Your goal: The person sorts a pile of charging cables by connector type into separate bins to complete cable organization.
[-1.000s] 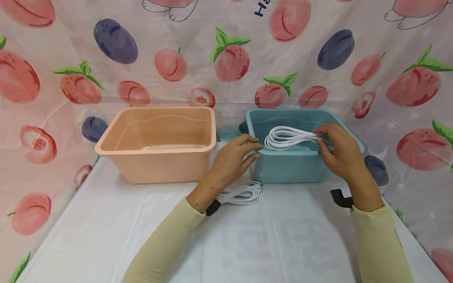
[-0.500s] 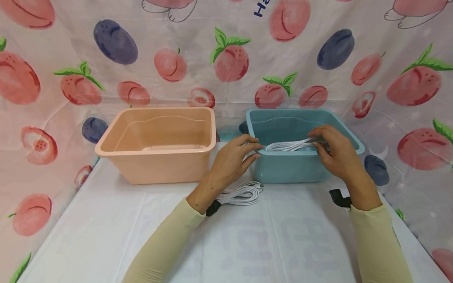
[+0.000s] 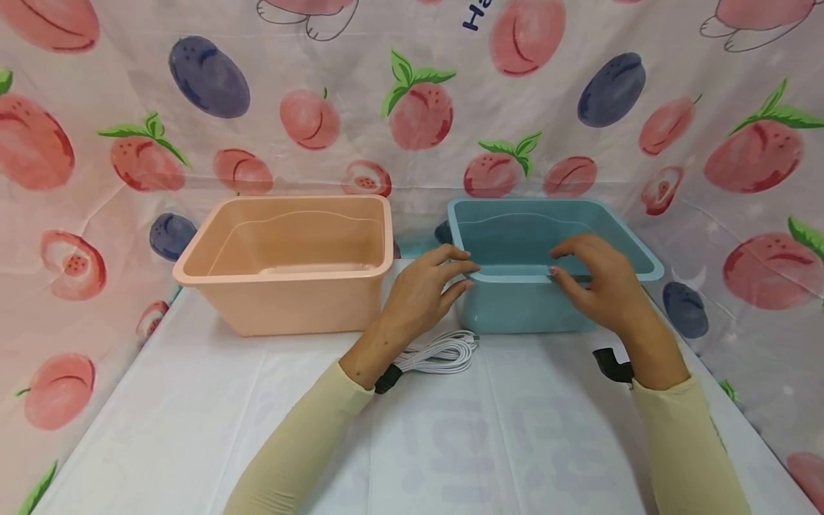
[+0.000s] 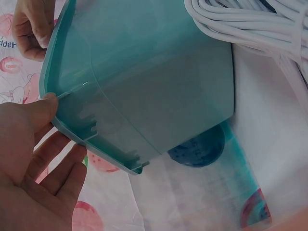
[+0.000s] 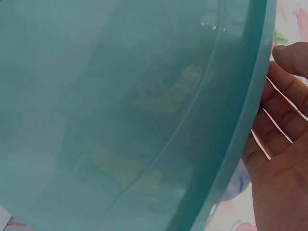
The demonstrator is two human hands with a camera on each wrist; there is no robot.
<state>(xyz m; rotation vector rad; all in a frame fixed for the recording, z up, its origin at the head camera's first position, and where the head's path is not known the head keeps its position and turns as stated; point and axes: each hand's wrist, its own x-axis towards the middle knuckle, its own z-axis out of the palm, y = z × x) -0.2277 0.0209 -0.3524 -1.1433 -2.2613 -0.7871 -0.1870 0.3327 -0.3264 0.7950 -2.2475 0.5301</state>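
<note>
A teal plastic bin (image 3: 528,304) stands on the table at the right. My left hand (image 3: 421,286) holds its front-left corner, with thumb and fingertips at the rim in the left wrist view. My right hand (image 3: 599,279) hovers over the front rim towards the right, thumb and fingers apart, nothing between them. Under my left wrist lies a coiled white cable (image 3: 444,354) with a metal plug end; its bundled strands (image 4: 250,24) fill the upper right of the left wrist view. The bin's floor is mostly hidden behind its front wall.
A peach-coloured bin (image 3: 290,304) stands left of the teal one, a gap between them. Both rest on a white-covered table (image 3: 438,443). Behind them hangs a fruit-printed cloth (image 3: 360,71).
My right hand has lowered a second coiled white cable into the teal bin and let it go; that cable is now out of sight. My left hand stays at the corner.
</note>
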